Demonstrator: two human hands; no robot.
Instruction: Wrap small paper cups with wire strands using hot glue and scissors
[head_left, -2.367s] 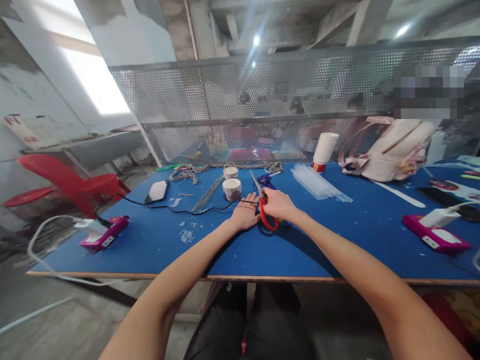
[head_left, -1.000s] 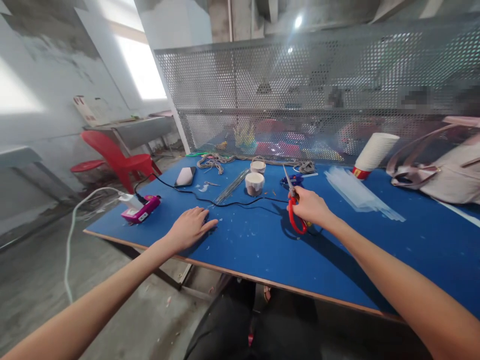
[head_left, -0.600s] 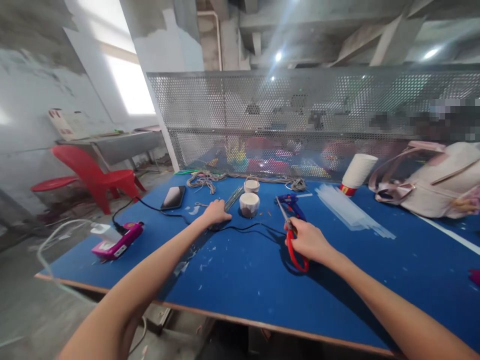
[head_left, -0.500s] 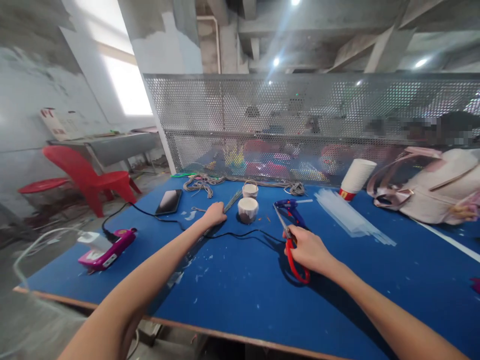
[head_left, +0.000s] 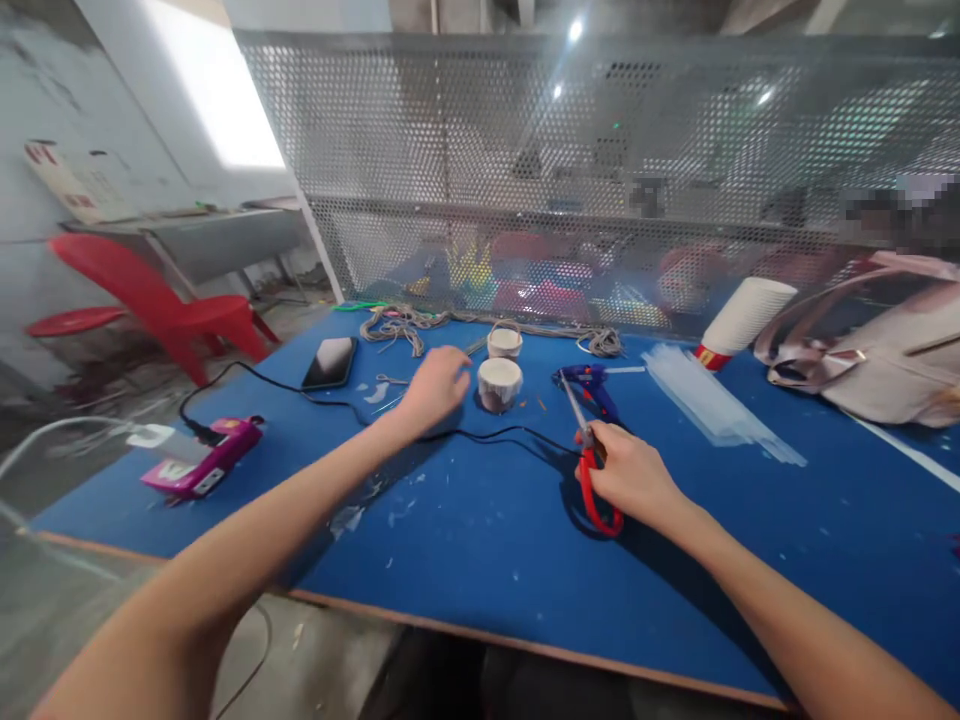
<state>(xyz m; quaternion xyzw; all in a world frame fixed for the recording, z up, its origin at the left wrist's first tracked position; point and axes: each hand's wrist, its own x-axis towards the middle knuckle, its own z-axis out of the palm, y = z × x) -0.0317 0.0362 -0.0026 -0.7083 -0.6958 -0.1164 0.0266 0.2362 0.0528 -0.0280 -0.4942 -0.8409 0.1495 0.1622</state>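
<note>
Evidently some cutting was done, I judged from the pale scraps (head_left: 346, 520) on the bench (head_left: 480, 580), lower left of centre; how much was left, I couldn't tell. At centre right I had the right hand (head_left: 634, 470) closed around the red-handled scissors (head_left: 602, 505). Near centre, the left hand (head_left: 433, 388) curled loosely over the thin wires (head_left: 477, 346), hiding whether it held any. The glue gun (head_left: 586, 377) lay unheld beyond the scissors.

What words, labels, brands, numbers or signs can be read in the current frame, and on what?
None can be read.
Red band on the paper cup stack: markings too small to read.
Purple power strip: pale patch on its side, too blurred to make out.
Pale box at back left: red marks, illegible.
</note>
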